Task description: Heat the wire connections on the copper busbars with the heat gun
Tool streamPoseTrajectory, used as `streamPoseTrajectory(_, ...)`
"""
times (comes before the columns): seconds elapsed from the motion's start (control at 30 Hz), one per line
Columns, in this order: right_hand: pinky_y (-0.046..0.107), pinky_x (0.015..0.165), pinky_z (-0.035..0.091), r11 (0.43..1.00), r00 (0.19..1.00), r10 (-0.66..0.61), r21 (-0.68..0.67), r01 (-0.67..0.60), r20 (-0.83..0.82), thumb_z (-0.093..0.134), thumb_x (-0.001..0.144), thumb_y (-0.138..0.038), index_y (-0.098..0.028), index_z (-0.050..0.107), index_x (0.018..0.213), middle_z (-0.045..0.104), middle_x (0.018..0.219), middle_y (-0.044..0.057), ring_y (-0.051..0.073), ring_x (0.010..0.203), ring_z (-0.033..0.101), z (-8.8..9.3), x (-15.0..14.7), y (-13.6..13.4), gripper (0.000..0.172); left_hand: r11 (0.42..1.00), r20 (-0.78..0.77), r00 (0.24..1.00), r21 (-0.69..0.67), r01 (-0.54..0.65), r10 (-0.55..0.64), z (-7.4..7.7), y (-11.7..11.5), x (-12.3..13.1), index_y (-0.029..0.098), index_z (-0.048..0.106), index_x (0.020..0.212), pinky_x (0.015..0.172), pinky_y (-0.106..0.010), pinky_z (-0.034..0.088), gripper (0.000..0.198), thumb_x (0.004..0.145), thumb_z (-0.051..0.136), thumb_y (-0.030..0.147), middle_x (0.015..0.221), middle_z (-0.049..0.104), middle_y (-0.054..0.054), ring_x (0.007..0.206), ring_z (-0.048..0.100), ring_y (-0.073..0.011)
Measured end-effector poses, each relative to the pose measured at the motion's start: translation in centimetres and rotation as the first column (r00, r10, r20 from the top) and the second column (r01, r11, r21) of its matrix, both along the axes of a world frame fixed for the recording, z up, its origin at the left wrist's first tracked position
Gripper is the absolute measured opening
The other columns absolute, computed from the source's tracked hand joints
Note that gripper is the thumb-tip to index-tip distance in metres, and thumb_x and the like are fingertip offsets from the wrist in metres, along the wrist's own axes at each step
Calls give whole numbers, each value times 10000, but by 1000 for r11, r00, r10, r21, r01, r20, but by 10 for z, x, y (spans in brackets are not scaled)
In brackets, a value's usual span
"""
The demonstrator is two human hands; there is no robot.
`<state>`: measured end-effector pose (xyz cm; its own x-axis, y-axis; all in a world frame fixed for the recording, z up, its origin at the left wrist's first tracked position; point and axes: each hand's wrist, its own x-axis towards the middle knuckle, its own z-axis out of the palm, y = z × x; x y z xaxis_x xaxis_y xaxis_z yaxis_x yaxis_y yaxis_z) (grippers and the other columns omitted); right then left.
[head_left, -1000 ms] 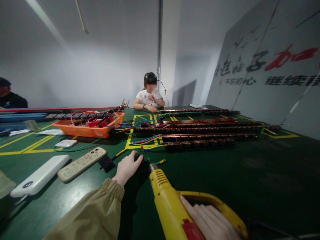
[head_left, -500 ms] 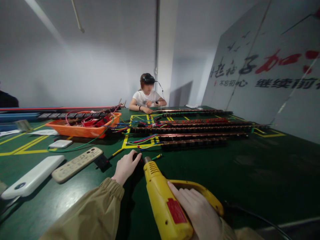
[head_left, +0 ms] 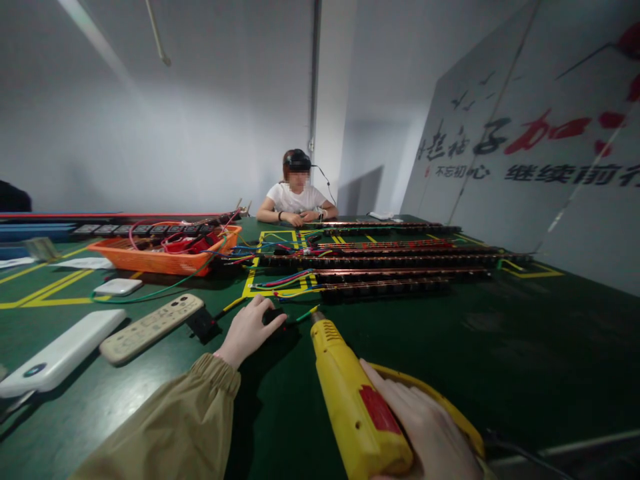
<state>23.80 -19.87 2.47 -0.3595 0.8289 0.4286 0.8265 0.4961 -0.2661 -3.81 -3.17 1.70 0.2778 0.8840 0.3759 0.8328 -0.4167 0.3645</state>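
My right hand [head_left: 425, 417] is wrapped round a yellow heat gun [head_left: 345, 380] with a red label on its side. The gun's metal nozzle points forward, close to the tip of a short green-and-yellow wire [head_left: 305, 315]. That wire sticks out from a small black block [head_left: 273, 317], which my left hand [head_left: 249, 331] grips between thumb and fingers; the hand partly hides it. Just left of this hand, another black block [head_left: 203, 325] lies on the green table, and a yellow wire [head_left: 231, 306] runs near it.
A beige remote control [head_left: 153, 330], a white power bank [head_left: 65, 350] and a small white case [head_left: 119, 287] lie on the left. Behind them stands an orange basket [head_left: 150, 263] of wires and red parts. Long dark wired strips [head_left: 390, 259] cross the table. A person [head_left: 297, 193] sits opposite.
The heat gun has moved right, its nozzle now by the wire's tip instead of beside the black block. My left hand has shifted slightly left on screen, still gripping the block.
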Motion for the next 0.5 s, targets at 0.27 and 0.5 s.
streamPoseTrajectory(0.27,475,768,515,979,986,-88,-170,112,141,564,599,-702,-107,166,1439,615,1064,178,337,902,619,4,-14,-5,1103,933,250,932,-181,312,-263,-5,3,3,195,549,962,720,-255,450,338,770,552,473,905,634,-21,811,586,-161)
streamPoseTrajectory(0.5,458,915,456,894,971,-106,-407,188,217,411,763,-261,-131,260,1420,596,1148,136,292,1042,575,8,-30,-8,686,924,404,883,-183,335,-240,-10,6,6,193,526,1079,887,-302,438,415,745,606,427,1036,633,-44,973,584,-189)
